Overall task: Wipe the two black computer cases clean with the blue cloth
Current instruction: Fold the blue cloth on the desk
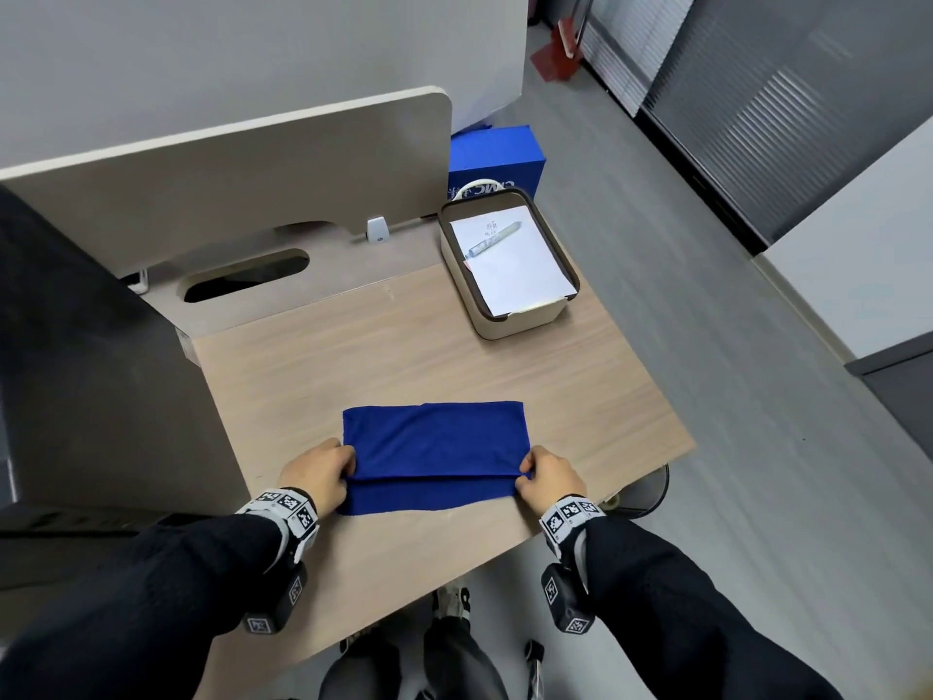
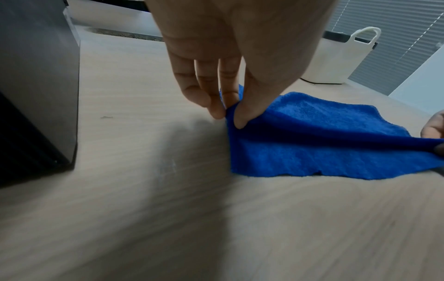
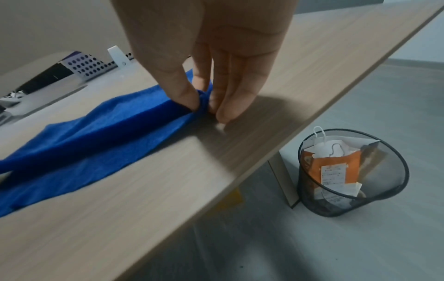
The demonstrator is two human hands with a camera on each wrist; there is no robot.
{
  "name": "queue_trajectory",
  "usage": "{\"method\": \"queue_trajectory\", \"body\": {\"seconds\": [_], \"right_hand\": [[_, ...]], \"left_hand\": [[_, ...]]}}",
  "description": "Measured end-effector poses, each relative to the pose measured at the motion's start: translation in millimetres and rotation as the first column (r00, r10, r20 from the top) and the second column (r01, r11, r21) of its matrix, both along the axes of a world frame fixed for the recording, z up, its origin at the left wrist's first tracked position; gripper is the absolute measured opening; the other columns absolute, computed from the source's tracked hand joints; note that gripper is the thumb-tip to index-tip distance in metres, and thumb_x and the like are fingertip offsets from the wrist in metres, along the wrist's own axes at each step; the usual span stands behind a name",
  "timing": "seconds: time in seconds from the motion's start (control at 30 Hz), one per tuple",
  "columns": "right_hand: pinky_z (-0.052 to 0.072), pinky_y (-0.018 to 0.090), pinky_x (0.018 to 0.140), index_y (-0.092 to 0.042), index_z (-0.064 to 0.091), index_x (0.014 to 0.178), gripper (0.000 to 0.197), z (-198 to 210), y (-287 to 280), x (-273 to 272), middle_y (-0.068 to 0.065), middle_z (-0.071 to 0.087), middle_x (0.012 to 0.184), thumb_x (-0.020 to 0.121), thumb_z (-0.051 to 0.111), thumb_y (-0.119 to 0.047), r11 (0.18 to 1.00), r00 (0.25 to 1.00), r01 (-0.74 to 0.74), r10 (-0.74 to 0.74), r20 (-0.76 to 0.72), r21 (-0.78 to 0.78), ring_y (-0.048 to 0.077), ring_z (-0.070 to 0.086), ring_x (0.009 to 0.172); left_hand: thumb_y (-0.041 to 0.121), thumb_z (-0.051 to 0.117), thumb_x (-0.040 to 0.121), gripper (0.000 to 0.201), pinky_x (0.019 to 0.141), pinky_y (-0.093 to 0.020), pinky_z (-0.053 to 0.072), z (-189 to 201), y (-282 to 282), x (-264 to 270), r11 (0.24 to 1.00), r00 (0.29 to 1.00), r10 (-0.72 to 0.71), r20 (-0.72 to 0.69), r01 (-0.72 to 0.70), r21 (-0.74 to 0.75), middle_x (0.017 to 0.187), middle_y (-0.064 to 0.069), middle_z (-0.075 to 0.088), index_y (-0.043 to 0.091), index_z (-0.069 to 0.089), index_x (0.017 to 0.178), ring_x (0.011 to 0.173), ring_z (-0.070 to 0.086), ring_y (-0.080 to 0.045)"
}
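Note:
The blue cloth (image 1: 434, 442) lies folded on the wooden desk (image 1: 454, 356), with a fold line running between my hands. My left hand (image 1: 323, 472) pinches its left end between thumb and fingers (image 2: 236, 114). My right hand (image 1: 548, 474) pinches the right end in the same way (image 3: 199, 106). The cloth (image 2: 324, 144) (image 3: 96, 136) is slightly lifted along the fold. One black computer case (image 1: 96, 371) stands on the desk to the left of my left hand, also seen as a dark case (image 2: 36, 85). A second case is not in view.
A beige box (image 1: 510, 267) with paper and a pen stands at the desk's far right corner. A blue box (image 1: 497, 161) sits behind it on the floor. A mesh waste bin (image 3: 350, 173) stands on the floor right of the desk edge. A partition (image 1: 227, 184) backs the desk.

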State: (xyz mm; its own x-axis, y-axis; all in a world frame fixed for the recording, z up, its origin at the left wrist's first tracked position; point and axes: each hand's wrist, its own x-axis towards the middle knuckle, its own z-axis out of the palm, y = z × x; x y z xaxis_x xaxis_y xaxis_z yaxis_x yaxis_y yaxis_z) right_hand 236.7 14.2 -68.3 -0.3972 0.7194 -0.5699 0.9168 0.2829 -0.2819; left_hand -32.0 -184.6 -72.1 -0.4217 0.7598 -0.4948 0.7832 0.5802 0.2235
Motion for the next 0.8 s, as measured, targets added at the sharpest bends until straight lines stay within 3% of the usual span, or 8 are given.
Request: {"method": "queue_trajectory", "body": {"seconds": [0.2,0.37,0.5,0.67,0.8], "right_hand": [[0.048,0.031,0.075,-0.019,0.056,0.101,0.02,2.8,0.5,-4.1,0.003,0.064,0.103,0.081,0.053,-0.021,0.993,0.992,-0.068,0.057,0.111,0.101,0.029,0.063,0.093],[0.046,0.033,0.074,-0.015,0.054,0.108,0.023,-0.2,-3.7,-1.9,0.005,0.056,0.108,0.085,0.049,-0.015,0.967,0.978,-0.182,0.159,0.138,0.176,0.029,0.062,0.094],[0.044,0.032,0.071,-0.015,0.055,0.108,0.022,7.5,0.7,7.1,0.004,0.053,0.108,0.088,0.047,-0.016,0.933,0.963,-0.268,0.254,0.088,0.24,0.03,0.059,0.092],[0.045,0.034,0.063,-0.012,0.061,0.095,0.013,21.9,1.4,18.1,0.005,0.057,0.097,0.083,0.055,-0.013,0.876,0.932,-0.345,0.362,0.015,0.337,0.031,0.06,0.088],[0.041,0.033,0.06,-0.012,0.063,0.097,0.016,20.5,-5.8,27.4,0.006,0.058,0.097,0.083,0.055,-0.014,0.824,0.88,-0.462,0.471,0.059,0.328,0.031,0.06,0.088]], "left_hand": [[0.008,0.05,0.079,0.019,0.067,-0.029,0.039,2.8,0.8,3.7,1.0,1.0,0.007,0.009,-0.007,0.016,0.101,0.002,0.054,0.026,0.046,0.083,0.093,0.056,-0.024],[0.003,0.049,0.077,0.024,0.065,-0.029,0.036,3.4,-3.4,8.1,0.997,0.998,0.036,0.043,-0.039,0.065,0.095,0.003,0.05,0.026,0.046,0.081,0.09,0.056,-0.027],[-0.003,0.048,0.072,0.03,0.069,-0.031,0.038,6.2,-6.7,7.8,0.991,0.997,0.042,0.066,-0.05,0.123,0.093,0.001,0.051,0.025,0.047,0.081,0.093,0.053,-0.027],[-0.004,0.051,0.071,0.029,0.068,-0.025,0.028,10.1,-14.4,8.9,0.983,0.997,0.035,0.073,-0.048,0.178,0.088,0.004,0.05,0.025,0.049,0.078,0.095,0.051,-0.025],[-0.002,0.051,0.07,0.025,0.068,-0.025,0.031,10.3,-21.8,13.7,0.99,0.996,0.015,0.093,-0.028,0.142,0.09,0.003,0.051,0.022,0.052,0.076,0.092,0.053,-0.025]]}}
